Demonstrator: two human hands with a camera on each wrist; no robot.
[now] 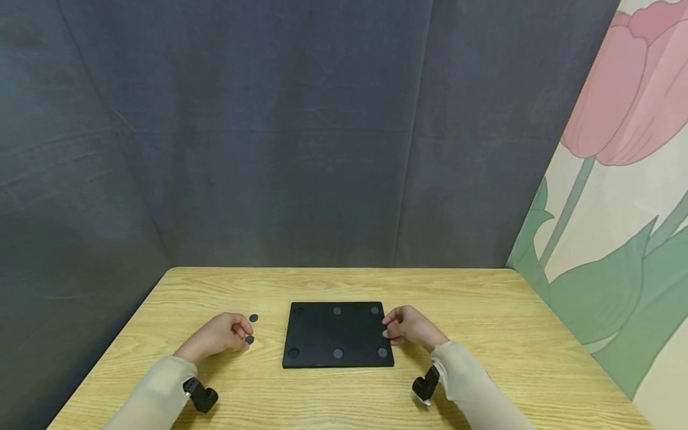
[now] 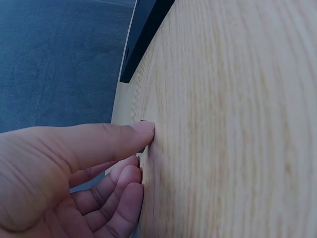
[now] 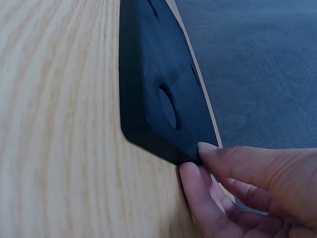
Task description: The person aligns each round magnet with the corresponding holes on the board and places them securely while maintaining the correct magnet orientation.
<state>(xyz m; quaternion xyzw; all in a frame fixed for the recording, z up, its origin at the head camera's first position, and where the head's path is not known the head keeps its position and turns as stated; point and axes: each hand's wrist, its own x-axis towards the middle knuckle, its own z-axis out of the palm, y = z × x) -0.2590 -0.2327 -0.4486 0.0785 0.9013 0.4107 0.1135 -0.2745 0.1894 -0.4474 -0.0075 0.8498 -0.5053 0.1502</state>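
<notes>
A flat black board [image 1: 338,334] with round recesses lies on the wooden table. Grey discs [image 1: 338,353] sit in its middle and right recesses, while the two left recesses [image 1: 292,353] look dark, without a grey disc. Left of the board, my left hand [image 1: 223,334] has thumb and fingers at a small dark disc [image 1: 249,339]. In the left wrist view the thumb covers most of that disc, and its edges peek out. Another disc [image 1: 254,318] lies just beyond. My right hand [image 1: 411,327] holds the board's right edge, thumb at the top edge and fingers against the side.
The wooden table [image 1: 484,310] extends around the board on every side. A dark grey curtain [image 1: 279,149] hangs behind and to the left. On the right is a panel with a painted pink tulip [image 1: 613,101].
</notes>
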